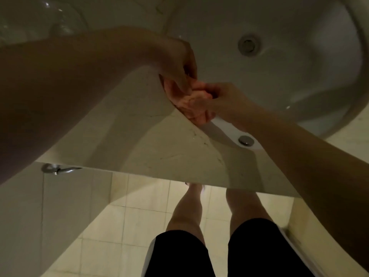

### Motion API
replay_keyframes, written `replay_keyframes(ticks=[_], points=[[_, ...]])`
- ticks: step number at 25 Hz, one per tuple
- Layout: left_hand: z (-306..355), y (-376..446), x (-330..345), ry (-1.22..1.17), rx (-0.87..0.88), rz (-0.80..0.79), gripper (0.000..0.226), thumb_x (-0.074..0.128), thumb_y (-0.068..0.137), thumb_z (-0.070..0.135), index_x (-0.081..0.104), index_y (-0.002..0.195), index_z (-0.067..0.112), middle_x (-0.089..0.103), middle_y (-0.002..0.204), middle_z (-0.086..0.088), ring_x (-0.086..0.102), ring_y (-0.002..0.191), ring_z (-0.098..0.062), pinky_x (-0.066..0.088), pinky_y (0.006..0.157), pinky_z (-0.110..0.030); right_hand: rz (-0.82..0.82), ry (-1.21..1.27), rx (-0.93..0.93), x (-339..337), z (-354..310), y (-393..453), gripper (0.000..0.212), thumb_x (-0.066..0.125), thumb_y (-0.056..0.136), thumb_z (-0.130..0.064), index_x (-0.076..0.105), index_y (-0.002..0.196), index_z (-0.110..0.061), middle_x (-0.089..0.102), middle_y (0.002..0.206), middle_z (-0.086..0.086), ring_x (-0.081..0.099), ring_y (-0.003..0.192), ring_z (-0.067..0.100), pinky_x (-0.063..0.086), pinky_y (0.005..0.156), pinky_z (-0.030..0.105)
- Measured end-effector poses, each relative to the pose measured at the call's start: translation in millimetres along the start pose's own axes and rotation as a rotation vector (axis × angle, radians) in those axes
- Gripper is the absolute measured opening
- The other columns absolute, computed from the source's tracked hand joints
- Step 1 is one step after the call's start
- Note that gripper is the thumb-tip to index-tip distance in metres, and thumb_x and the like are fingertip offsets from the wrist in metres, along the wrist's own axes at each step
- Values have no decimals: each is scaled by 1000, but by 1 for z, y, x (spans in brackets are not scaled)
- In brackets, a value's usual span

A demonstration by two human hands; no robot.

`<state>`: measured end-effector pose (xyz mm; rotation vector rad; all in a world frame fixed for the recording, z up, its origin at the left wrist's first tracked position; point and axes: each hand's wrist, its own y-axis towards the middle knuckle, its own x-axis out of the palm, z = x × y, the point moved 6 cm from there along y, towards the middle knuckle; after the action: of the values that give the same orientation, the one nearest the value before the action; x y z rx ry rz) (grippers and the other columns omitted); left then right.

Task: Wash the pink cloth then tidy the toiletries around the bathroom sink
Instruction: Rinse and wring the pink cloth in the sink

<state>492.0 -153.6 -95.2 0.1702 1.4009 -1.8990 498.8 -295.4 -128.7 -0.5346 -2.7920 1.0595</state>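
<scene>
A bunched pink cloth (191,102) hangs over the near rim of the white sink (289,80). My left hand (177,62) comes from the left and grips the cloth's upper end. From the right, my right hand (221,98) grips the lower bunch, fingers curled round it. Both hands meet on the cloth just above the sink's edge. The light is dim, and no toiletries can be made out.
The sink drain (248,45) lies in the bowl's middle and an overflow hole (245,140) sits at the near wall. A beige counter (123,136) surrounds the bowl. A chrome fitting (54,168) sticks out under its edge. My legs stand on the tiled floor (127,222).
</scene>
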Motion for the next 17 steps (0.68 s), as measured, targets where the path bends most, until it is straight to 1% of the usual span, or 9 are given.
replay_keyframes(ticks=[3,4,5,6,8,9,11,14,17], points=[[19,3,9,61,30,-59,20,76,73,42,65,90,38,63,84,20,56,76,4,42,64,-16,65,-161,-19,-9,3,-21,31,72,81,-23,68,112,-18,73,87,-1,69,74,4,53,63,13],[27,6,17,43,47,-79,19,76,73,44,65,87,40,64,84,20,57,77,3,41,65,-17,80,-215,-9,-15,6,-32,29,72,81,-24,69,109,-19,72,85,-3,67,71,1,51,61,12],[36,8,26,13,72,-88,18,76,72,45,64,85,41,64,84,21,57,77,3,41,66,-19,87,-264,9,-22,12,-44,28,72,81,-27,69,108,-20,71,85,-4,66,71,1,53,64,13],[45,10,35,-22,98,-86,19,76,71,47,65,85,41,65,84,21,58,78,3,41,67,-19,81,-297,35,-29,19,-55,30,73,80,-29,69,108,-21,72,88,-4,67,76,3,56,71,18],[59,11,46,-92,134,-65,21,76,71,48,67,87,39,67,83,20,60,78,3,43,66,-19,65,-337,65,-39,27,-71,34,74,79,-32,69,110,-20,72,95,1,69,85,13,58,82,34],[61,11,48,-109,137,-58,21,76,71,47,69,88,36,69,83,19,61,78,2,44,66,-19,75,-367,63,-41,28,-73,34,74,79,-33,69,110,-19,72,96,4,68,87,17,57,84,40],[56,6,47,-64,115,-44,24,75,74,45,72,93,31,69,79,17,61,74,1,44,64,-20,121,-447,38,-34,21,-67,31,71,81,-34,69,105,-16,72,94,9,68,84,22,57,80,42],[28,-3,35,-57,33,-9,22,76,76,36,73,96,27,68,76,17,59,66,3,44,62,-17,186,-516,-53,-12,0,-44,22,65,82,-30,70,91,-10,71,82,11,62,65,17,50,60,32],[17,-4,34,-160,7,-1,22,77,75,37,72,95,30,70,78,16,60,62,8,47,61,-10,155,-484,-69,-13,1,-37,17,66,83,-32,69,82,-15,65,66,-1,53,51,1,39,46,16]])
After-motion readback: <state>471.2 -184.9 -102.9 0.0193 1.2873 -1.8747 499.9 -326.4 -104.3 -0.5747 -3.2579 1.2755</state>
